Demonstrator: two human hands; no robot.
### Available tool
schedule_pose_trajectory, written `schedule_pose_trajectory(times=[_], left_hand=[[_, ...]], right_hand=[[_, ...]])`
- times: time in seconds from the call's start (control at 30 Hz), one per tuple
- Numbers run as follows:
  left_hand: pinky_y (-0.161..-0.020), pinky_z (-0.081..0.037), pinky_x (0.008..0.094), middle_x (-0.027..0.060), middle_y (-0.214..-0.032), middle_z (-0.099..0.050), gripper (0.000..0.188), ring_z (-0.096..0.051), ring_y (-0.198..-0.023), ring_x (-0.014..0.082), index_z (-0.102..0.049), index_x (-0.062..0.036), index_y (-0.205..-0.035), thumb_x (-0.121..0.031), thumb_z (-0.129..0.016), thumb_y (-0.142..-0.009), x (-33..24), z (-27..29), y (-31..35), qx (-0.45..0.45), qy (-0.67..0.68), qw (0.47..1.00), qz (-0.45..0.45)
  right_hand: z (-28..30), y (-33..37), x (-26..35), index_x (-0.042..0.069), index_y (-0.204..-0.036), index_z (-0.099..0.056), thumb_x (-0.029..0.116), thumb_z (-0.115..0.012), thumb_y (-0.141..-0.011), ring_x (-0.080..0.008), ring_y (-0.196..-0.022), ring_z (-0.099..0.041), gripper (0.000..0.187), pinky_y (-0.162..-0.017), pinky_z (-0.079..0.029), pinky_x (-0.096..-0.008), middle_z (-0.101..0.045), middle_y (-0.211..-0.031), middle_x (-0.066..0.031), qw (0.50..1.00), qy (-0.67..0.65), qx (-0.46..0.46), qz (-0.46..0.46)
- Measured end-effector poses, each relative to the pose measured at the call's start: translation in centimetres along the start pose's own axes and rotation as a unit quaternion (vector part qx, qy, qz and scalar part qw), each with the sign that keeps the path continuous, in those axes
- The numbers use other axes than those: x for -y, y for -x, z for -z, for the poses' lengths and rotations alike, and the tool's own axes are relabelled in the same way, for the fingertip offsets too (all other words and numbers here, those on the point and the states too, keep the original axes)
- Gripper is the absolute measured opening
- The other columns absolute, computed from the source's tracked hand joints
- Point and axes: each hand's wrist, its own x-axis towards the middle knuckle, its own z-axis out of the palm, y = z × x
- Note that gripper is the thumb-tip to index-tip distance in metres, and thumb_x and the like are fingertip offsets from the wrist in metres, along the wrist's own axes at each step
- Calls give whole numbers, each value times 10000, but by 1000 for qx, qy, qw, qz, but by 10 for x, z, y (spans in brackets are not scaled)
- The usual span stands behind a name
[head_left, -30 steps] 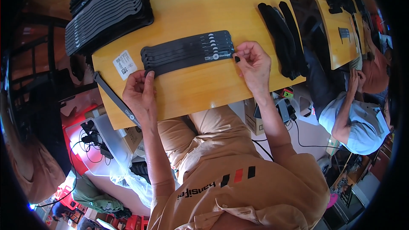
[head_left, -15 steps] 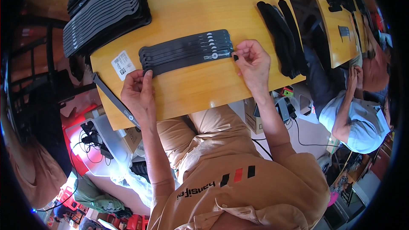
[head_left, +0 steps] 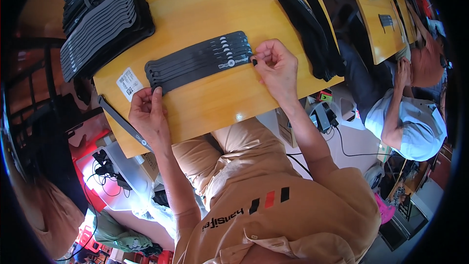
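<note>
A fanned row of several dark grey straps (head_left: 198, 63) lies flat on the yellow table (head_left: 215, 102) in front of me, overlapping with pale print toward the right end. My left hand (head_left: 149, 115) pinches the left end of the nearest strap between thumb and fingers. At the opposite end, my right hand (head_left: 278, 71) has thumb and forefinger closed at that strap's tip, where a small black bit shows. One loose strap (head_left: 122, 120) lies along the table's left edge, partly behind my left wrist. A white printed label (head_left: 129, 84) rests just beyond my left hand.
Big piles of straps (head_left: 97, 32) stand at the far left. Black strap bundles (head_left: 305, 39) lie near the table's right edge. A person in a light blue shirt (head_left: 410, 127) sits at another table on the right. Below left are a clear plastic bin (head_left: 117, 190) and cables.
The whole view has shifted slightly, so table and straps appear farther left. Both hands keep the same hold at the strap's two ends.
</note>
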Motion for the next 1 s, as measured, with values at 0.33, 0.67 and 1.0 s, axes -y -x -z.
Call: schedule_pose_trajectory(times=[0.33, 0.67, 1.0], left_hand=[[-443, -343, 156, -20, -688, -545, 97, -431, -533, 15, -576, -14, -846, -74, -649, -825, -4, -3, 0, -3, -17, 1000, -9], [-433, -331, 157, -17, -666, -536, 100, -436, -527, 18, -578, -8, -841, -76, -649, -824, -8, -5, 0, -18, -47, 999, -14], [-414, -308, 166, -14, -615, -516, 114, -410, -480, 23, -570, 8, -829, -80, -642, -831, -9, -6, 0, -15, -46, 999, -10]], right_hand=[[0, -1, -2, 1, -787, -558, -81, -619, -699, -52, -549, -510, 135, -518, -432, -190, -556, -624, -11, 1000, 24, 2, 12], [-1, -2, -1, 3, -779, -563, -72, -620, -691, -56, -534, -501, 129, -515, -431, -195, -553, -613, -11, 999, 39, 0, 11], [0, -1, 1, 3, -765, -559, -70, -623, -690, -60, -535, -507, 123, -516, -433, -200, -557, -615, -16, 999, 45, 1, 12]])
